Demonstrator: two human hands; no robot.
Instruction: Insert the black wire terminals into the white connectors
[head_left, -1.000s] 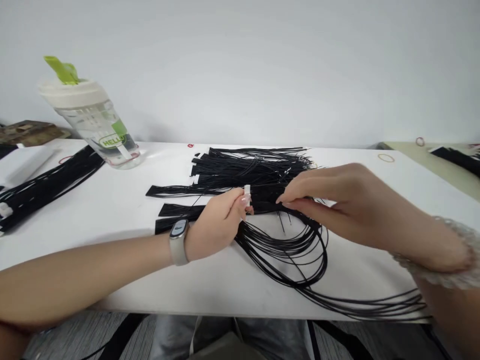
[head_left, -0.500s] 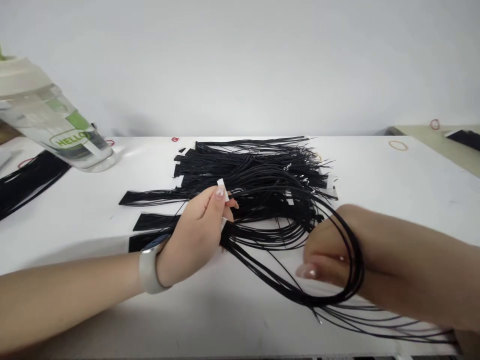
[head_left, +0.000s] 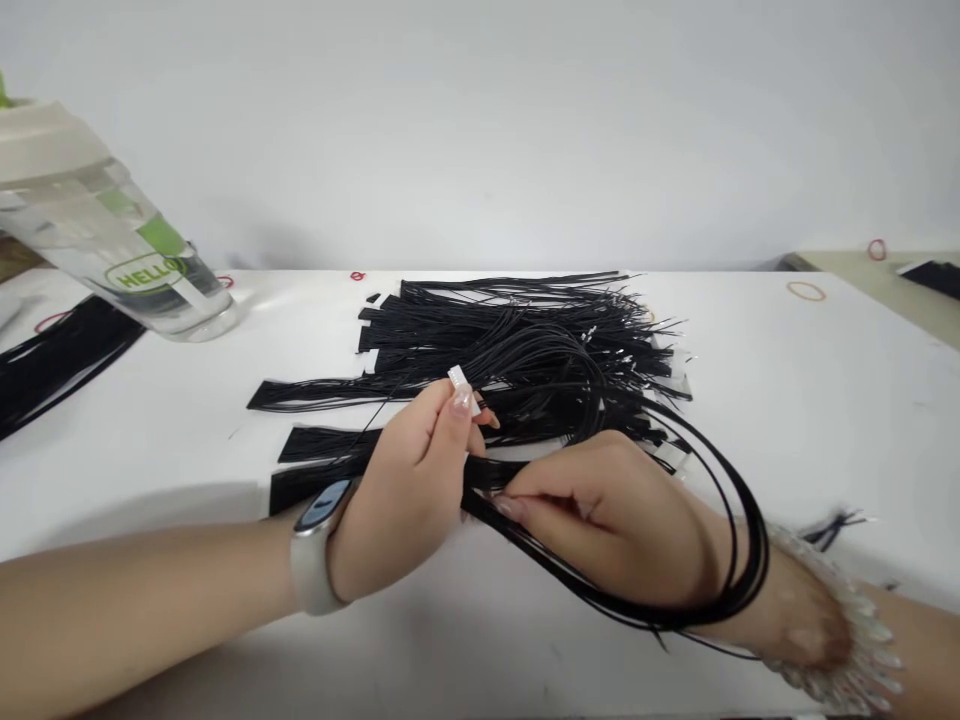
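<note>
My left hand (head_left: 405, 490) pinches a small white connector (head_left: 459, 385) between thumb and fingers, with a bunch of thin black wires (head_left: 487, 480) running out below it. My right hand (head_left: 607, 525) is shut on those wires close to the left hand, and a long loop of them (head_left: 757, 540) curves around my right wrist. Behind both hands lies a large pile of black wires (head_left: 517, 340) with white tabs at its right end. A smartwatch (head_left: 322, 505) sits on my left wrist, and a beaded bracelet (head_left: 832, 630) on my right.
A tilted plastic water bottle (head_left: 112, 230) with a green label stands at the back left of the white table (head_left: 750, 400). A black wire bundle (head_left: 67, 360) lies at the left edge. Rubber bands (head_left: 806, 291) lie at the back right.
My right hand has moved in from the lower right and closed on the wires beside the left hand. The wire loop now passes around my right wrist. The bottle sits further left than one second ago.
</note>
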